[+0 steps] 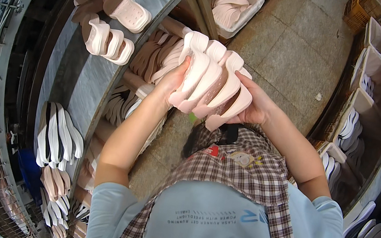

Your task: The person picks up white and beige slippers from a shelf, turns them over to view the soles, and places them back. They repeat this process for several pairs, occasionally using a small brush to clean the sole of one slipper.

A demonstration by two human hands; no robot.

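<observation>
Between my two hands is a row of pale pink shoe soles (209, 79), several pressed side by side and standing on edge. My left hand (174, 77) grips the row's left end, its fingers mostly hidden behind the soles. At the right end my right hand (252, 100) is closed round the outermost sole, thumb on the upper side. The soles are held in the air in front of my checked apron (239, 160). Beneath and left of them, a bin holds more pink soles (161, 53).
A grey bench (107, 75) curves along the left, bearing loose pink soles (130, 13) and rows of white soles (59, 135). A white bin of pink soles (227, 6) stands ahead on the tiled floor (293, 45). Bins of white soles (350, 125) line the right.
</observation>
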